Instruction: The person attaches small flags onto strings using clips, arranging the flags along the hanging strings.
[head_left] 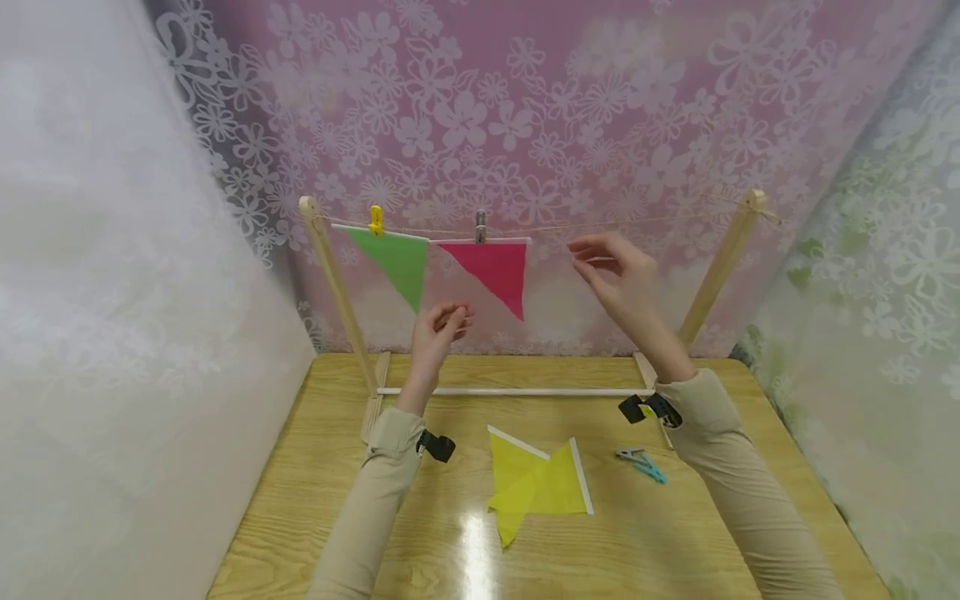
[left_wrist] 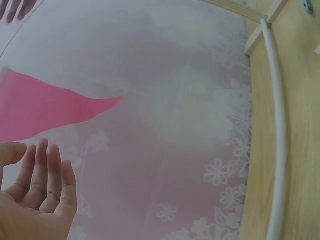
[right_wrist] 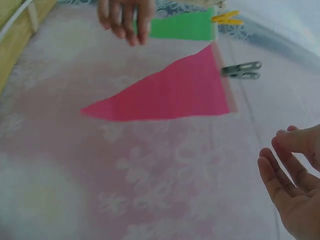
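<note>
The pink flag (head_left: pixel 495 271) is hanging point down between my two hands, above and to the right of my left fingertips and to the left of my right ones. My left hand (head_left: pixel 437 337) is hovering with its four fingers lying side by side in a loose curve, the thumb standing apart, and it is holding nothing. My right hand (head_left: pixel 618 271) is floating just below the string (head_left: pixel 585 226), its fingers curving forward and gripping nothing; whether the thumb is touching the forefinger I cannot tell. A grey clip (head_left: pixel 481 227) is biting the flag's white top edge, higher than my left fingers. The green flag (head_left: pixel 397 262) is dangling left of the pink one, its tip ending beside my left hand; whether the two are touching I cannot tell. A yellow clip (head_left: pixel 377 220) is holding that flag to the string. One wooden post (head_left: pixel 333 283) is standing beyond my left fingers, another (head_left: pixel 720 271) to the right of my right hand, and a white rod (head_left: pixel 540 392) is running between their feet, lower than all my fingers. Below both hands, two yellow flags (head_left: pixel 513 467) are overlapping on the table (head_left: pixel 285 517), and a blue clip (head_left: pixel 651 469) is lying to their right, below my right hand.
</note>
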